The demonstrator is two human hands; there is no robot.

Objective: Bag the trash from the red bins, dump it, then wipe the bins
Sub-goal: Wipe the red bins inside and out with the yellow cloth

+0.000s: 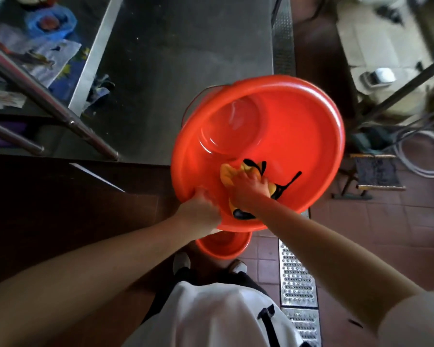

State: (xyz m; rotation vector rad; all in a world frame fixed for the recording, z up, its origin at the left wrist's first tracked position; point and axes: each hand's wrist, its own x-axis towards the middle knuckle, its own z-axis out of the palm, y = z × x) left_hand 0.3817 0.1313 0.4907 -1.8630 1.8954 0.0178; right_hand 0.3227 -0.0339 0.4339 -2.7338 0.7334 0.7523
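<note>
At the six o'clock rim of the light, slick red plastic bin [298,136], my left hand [201,209] grips while my right hand [248,190] clutches the soft yellow cloth [227,175].

There are two round red plastic bins: one large bin [286,116] held tilted, and a second smaller one [223,245] on the floor below it, mostly hidden. One yellow cloth with black markings [251,169] is inside the large bin. Two bare hands are in view, the left hand [201,209] and the right hand [248,189]. Two white shoes [182,260] show near the bottom. One crumpled blue plastic bag [52,22] lies at top left, and perhaps there are more there, but this corner is blurred.
</note>
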